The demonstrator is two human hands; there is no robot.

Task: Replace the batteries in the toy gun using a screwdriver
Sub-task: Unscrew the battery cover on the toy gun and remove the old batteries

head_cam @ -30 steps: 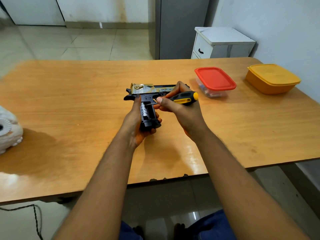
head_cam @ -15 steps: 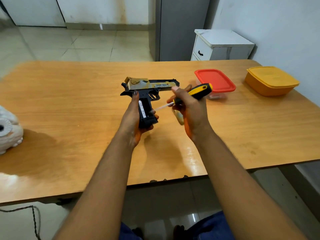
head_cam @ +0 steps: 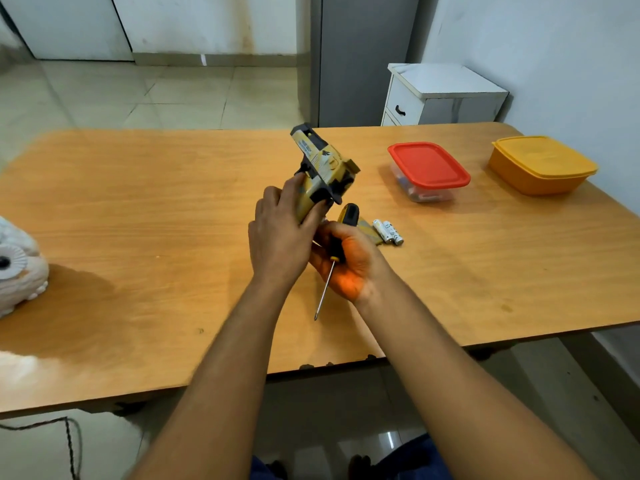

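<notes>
Tiled floor and a pale wall frame the wooden desk (head_cam: 138, 209), above whose middle the left hand (head_cam: 280, 233) clamps the gold-and-black toy gun (head_cam: 320, 171) by its grip, muzzle tilted away. The right hand (head_cam: 349, 261) is curled round the screwdriver (head_cam: 334, 258), tip toward the near edge. Juggling both, it could fumble the tool, or knock the loose batteries (head_cam: 388, 232) just beside it rolling.

I'm gripping a gold-and-black toy gun (head_cam: 320, 168) and a black-and-yellow screwdriver (head_cam: 341, 233); white batteries (head_cam: 388, 232) are lying near a red-lidded box (head_cam: 427, 164) and an orange box (head_cam: 540, 164) on tan woodgrain.
</notes>
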